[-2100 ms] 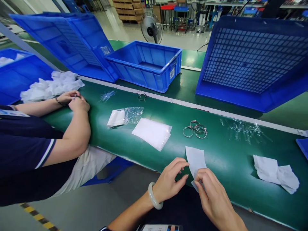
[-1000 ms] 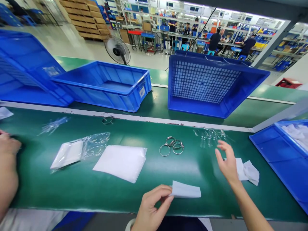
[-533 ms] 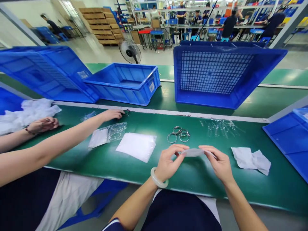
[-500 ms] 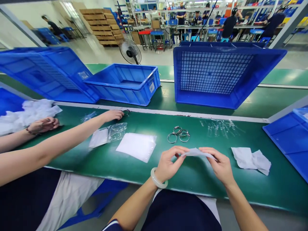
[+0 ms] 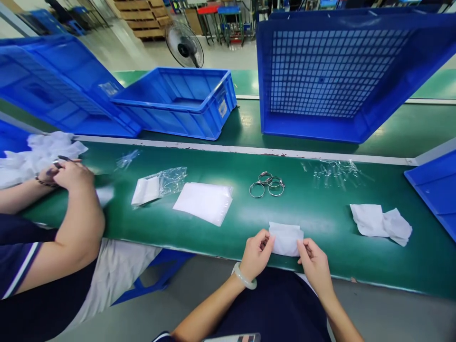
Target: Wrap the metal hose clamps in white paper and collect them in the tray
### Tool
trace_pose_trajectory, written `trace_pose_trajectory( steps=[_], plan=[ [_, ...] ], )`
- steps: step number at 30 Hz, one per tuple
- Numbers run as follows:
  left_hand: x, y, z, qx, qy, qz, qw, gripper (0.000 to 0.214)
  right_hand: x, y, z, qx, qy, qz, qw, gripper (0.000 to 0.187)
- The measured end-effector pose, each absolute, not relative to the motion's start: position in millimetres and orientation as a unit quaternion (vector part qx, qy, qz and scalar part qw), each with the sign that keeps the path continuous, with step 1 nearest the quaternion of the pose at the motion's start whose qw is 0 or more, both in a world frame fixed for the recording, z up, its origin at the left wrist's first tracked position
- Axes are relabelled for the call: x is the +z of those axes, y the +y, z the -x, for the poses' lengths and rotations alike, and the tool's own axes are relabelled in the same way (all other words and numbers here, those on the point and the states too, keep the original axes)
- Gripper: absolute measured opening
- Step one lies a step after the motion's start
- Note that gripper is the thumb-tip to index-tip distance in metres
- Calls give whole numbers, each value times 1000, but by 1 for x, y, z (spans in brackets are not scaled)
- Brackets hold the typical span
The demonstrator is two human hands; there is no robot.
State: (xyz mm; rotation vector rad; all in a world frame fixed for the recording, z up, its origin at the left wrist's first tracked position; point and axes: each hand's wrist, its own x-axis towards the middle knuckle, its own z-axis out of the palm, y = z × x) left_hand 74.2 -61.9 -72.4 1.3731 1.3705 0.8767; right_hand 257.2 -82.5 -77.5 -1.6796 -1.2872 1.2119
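Note:
Between my two hands, near the front edge of the green table (image 5: 245, 247), is a small white pouch (image 5: 285, 240) of thin, soft-looking material. My left hand (image 5: 257, 251) pinches its left edge. On the opposite edge, the fingers of my right hand (image 5: 314, 261) are closed. Behind the pouch lie several metal hose clamps (image 5: 257, 189) in a loose cluster. A stack of white plastic bags (image 5: 204, 203) rests to the left of the clamps. Two crumpled white pouches (image 5: 381, 223) lie to the right of my right hand.
Clear plastic pieces (image 5: 335, 173) lie at the back right. A clear bag with white contents (image 5: 147, 189) is left of the stack. Blue crates (image 5: 178, 107) line the back, one large crate (image 5: 320, 126) tipped toward me. A co-worker's hands (image 5: 67, 172) work at the left beside white pouches (image 5: 53, 147).
My hands have lowered the white pouch toward me, and its flat face now shows. The co-worker's reaching arm has drawn back to the left from the table's middle. The view has tipped downward.

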Motion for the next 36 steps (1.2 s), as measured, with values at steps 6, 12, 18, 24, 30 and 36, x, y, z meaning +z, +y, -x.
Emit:
trace_pose_trajectory(
  steps=[6,12,18,24,30,36],
  plan=[
    [-71,-54,-80,340,587,-573,460,32,-76,-85,-263,434,-512,678,301,39],
    [-72,-52,-82,282,638,-608,378,32,-74,-76,-263,345,-589,698,217,47],
    [-70,-53,-77,166,672,-659,294,18,-71,-72,-264,177,-649,690,266,32],
    [-62,-54,-46,260,683,-650,210,15,-76,-67,-233,31,-862,466,199,60],
    [-59,-29,35,253,741,-620,58,17,-111,-51,-294,-43,-864,475,163,46],
    [-67,-10,65,139,759,-634,57,11,-70,-24,-364,-126,-787,575,182,61]
  ],
)
